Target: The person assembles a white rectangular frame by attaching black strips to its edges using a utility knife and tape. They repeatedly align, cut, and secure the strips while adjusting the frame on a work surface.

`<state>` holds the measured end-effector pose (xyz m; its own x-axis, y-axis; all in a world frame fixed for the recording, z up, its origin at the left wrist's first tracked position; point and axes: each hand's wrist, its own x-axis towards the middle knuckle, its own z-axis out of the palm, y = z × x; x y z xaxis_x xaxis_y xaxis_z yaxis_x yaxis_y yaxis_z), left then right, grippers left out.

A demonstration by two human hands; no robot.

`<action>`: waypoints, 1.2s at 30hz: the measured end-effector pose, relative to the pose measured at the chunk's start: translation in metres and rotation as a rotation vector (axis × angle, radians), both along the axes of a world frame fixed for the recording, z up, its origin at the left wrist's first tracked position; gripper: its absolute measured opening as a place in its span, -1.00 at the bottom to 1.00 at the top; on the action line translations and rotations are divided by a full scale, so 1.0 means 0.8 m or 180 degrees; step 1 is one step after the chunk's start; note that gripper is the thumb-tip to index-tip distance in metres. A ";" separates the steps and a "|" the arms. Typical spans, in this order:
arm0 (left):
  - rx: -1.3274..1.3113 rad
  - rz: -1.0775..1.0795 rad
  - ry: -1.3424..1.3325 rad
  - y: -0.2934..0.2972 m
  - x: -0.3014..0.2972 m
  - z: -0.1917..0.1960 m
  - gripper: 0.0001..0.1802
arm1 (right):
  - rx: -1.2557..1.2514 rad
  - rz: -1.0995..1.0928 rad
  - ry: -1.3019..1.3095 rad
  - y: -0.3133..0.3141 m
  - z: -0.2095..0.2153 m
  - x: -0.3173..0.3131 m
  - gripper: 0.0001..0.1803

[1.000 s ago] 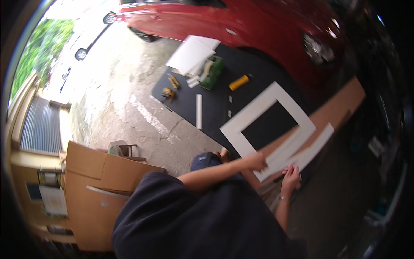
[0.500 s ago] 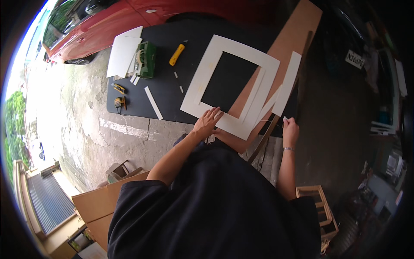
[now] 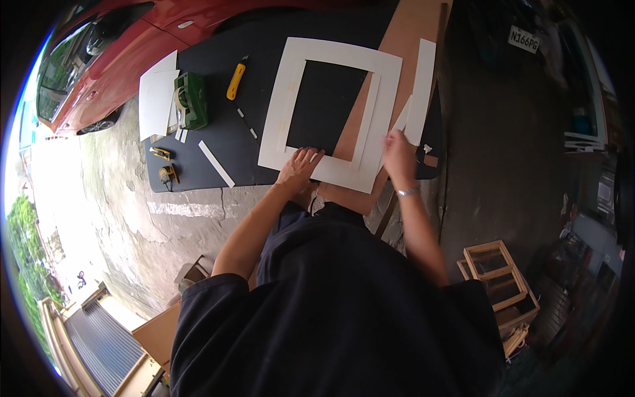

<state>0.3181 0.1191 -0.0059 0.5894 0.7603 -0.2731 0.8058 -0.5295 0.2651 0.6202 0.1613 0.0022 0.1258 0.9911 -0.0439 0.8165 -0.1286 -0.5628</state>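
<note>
A white mat board frame (image 3: 274, 112) with a rectangular opening lies on the black table (image 3: 231, 142), partly over a long brown board (image 3: 403, 26). My left hand (image 3: 299, 169) rests flat on the frame's near edge, fingers stretched out. Just off the frame's right side, my right hand (image 3: 401, 162) is closed, its fingertips by the lower end of a narrow white strip (image 3: 403, 118). What it pinches, if anything, is hidden. A wider white strip (image 3: 421, 86) lies beside it. To the right of that hand is a small crumpled white scrap (image 3: 427, 149).
On the table's left are a green tape dispenser (image 3: 192, 99), white sheets (image 3: 155, 99), a yellow utility knife (image 3: 235, 81), a small yellow cutter (image 3: 161, 153), a tape measure (image 3: 168, 175) and a loose white strip (image 3: 216, 163). A red car (image 3: 126, 59) stands beyond; wooden frames (image 3: 499, 278) lie lower right.
My right hand has moved left toward the frame and let go of the white scrap, which now lies on the table. The left hand stays on the frame. The whole view has shifted.
</note>
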 end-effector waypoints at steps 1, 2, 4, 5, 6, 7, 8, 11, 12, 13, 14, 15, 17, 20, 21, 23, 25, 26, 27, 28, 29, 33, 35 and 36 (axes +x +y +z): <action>0.0003 -0.0003 -0.0008 -0.002 -0.002 -0.002 0.09 | 0.0031 0.0168 -0.0080 0.009 -0.002 -0.031 -0.61; 0.0008 -0.0009 -0.0021 -0.002 -0.003 -0.004 0.08 | -0.0202 0.0079 -0.0275 0.017 -0.004 -0.054 -0.57; 0.0026 -0.0037 -0.0175 0.003 -0.001 -0.002 0.05 | -0.0664 -0.0101 -0.0630 0.031 -0.011 -0.088 -0.49; 0.0011 -0.0021 -0.0232 0.000 -0.003 -0.002 0.04 | -0.0736 -0.0209 -0.0667 0.036 -0.014 -0.097 -0.47; -0.0023 0.0006 -0.0259 -0.001 -0.004 -0.002 0.04 | -0.0808 -0.0320 -0.0706 0.041 -0.017 -0.104 -0.45; -0.0057 0.0030 -0.0288 -0.001 -0.004 -0.003 0.04 | -0.0880 -0.0433 -0.0749 0.041 -0.019 -0.109 -0.43; -0.0077 0.0059 -0.0344 -0.001 -0.003 -0.005 0.04 | -0.0808 -0.0589 -0.0616 0.040 -0.019 -0.110 -0.46; -0.0045 -0.0009 -0.0154 -0.004 -0.009 -0.006 0.05 | -0.0913 -0.0809 -0.0363 0.042 -0.034 -0.108 -0.52; -0.0046 -0.0040 -0.0169 -0.004 -0.010 -0.007 0.05 | -0.0908 -0.0825 -0.0255 0.044 -0.036 -0.104 -0.57; -0.0045 -0.0074 -0.0186 -0.003 -0.012 -0.008 0.05 | -0.0968 -0.0815 -0.0288 0.045 -0.037 -0.102 -0.56; -0.0030 -0.0096 -0.0193 -0.001 -0.016 -0.010 0.04 | -0.1013 -0.0791 -0.0311 0.048 -0.038 -0.102 -0.56; -0.0058 -0.0104 -0.0245 0.000 -0.019 -0.013 0.05 | -0.1057 -0.0770 -0.0334 0.051 -0.038 -0.102 -0.56; -0.0115 -0.0122 -0.0342 0.003 -0.021 -0.017 0.05 | -0.1251 -0.0888 -0.0240 0.052 -0.032 -0.099 -0.56; -0.0080 -0.0123 -0.0479 0.003 -0.023 -0.019 -0.01 | -0.1309 -0.1123 -0.0248 0.049 -0.026 -0.117 -0.55; 0.0013 -0.0156 -0.0488 0.004 -0.024 -0.020 -0.04 | -0.1290 -0.1215 -0.0280 0.047 -0.025 -0.124 -0.54; 0.0194 -0.0226 -0.0517 0.007 -0.023 -0.022 -0.10 | -0.1170 -0.1316 -0.0474 0.043 -0.033 -0.136 -0.49; 0.0226 -0.0332 -0.0562 0.011 -0.021 -0.021 -0.14 | -0.1260 -0.1491 -0.0458 0.044 -0.045 -0.139 -0.46; 0.0243 -0.0369 -0.0572 0.011 -0.023 -0.021 -0.16 | -0.1265 -0.1501 -0.0490 0.044 -0.047 -0.141 -0.46; 0.0234 -0.0380 -0.0579 0.012 -0.023 -0.021 -0.16 | -0.1269 -0.1512 -0.0523 0.045 -0.049 -0.141 -0.45; 0.0225 -0.0393 -0.0589 0.013 -0.023 -0.021 -0.16 | -0.1273 -0.1524 -0.0556 0.045 -0.050 -0.140 -0.45; 0.0223 -0.0398 -0.0596 0.015 -0.025 -0.021 -0.15 | -0.1257 -0.1440 -0.0510 0.047 -0.044 -0.141 -0.45; -0.0113 -0.0539 -0.0589 0.021 -0.033 -0.008 0.06 | -0.0819 -0.1252 -0.0273 0.038 -0.031 -0.122 -0.59; -0.0242 -0.0535 -0.0630 0.024 -0.034 0.008 0.03 | -0.0691 -0.1148 0.0254 0.036 -0.016 -0.084 -0.65; -0.0285 -0.0513 -0.0733 0.025 -0.037 0.016 0.02 | -0.0431 -0.1267 0.0557 0.035 -0.004 -0.058 -0.68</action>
<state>0.2883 0.1388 0.0066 0.7549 0.6306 -0.1798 0.6263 -0.6121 0.4827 0.5736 0.1890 -0.0013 0.4749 0.8510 -0.2243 0.5827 -0.4951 -0.6445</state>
